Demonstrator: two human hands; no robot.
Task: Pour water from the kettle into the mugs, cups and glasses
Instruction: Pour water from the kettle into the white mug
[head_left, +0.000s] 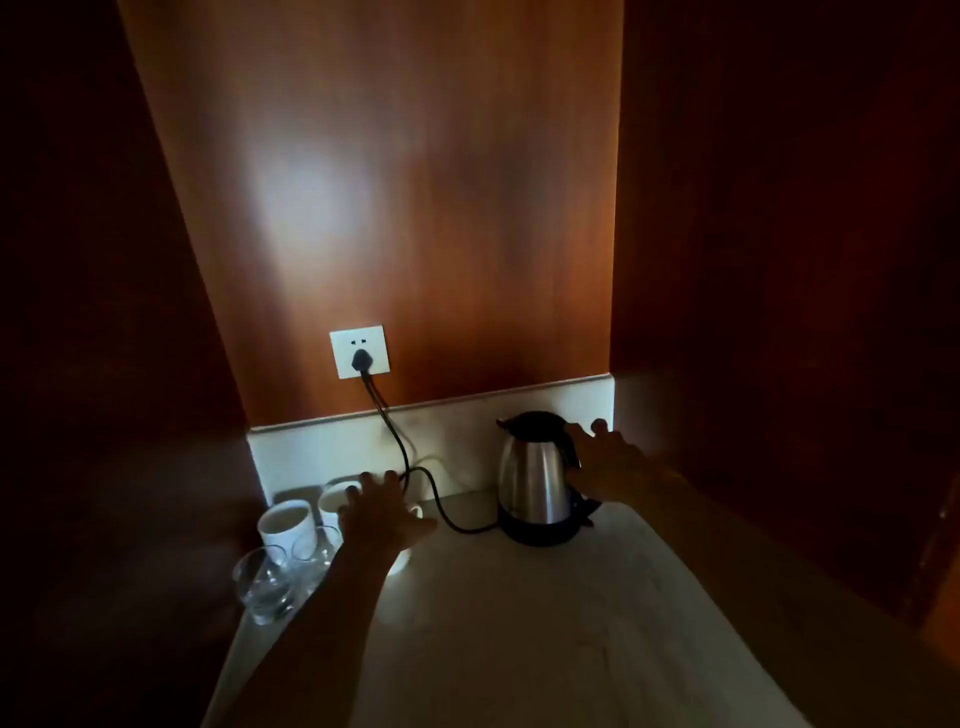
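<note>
Kettle (535, 475) upright on black base at 3 o'clock of bench (545, 623), near back wall. My right hand (613, 465) at kettle handle, fingers spread; grip unclear, cannot tell if grasping. My left hand (382, 512) released, fingers straight over white mugs (287, 525) at 9 o'clock. Two glasses (262, 584) just in front of mugs. Cord (415, 475) runs from kettle base to wall socket (359, 352) at 11 o'clock.

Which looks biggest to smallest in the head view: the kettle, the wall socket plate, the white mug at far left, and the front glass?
1. kettle
2. wall socket plate
3-4. white mug and front glass: look alike, and the glass is nearer, so unranked.
</note>
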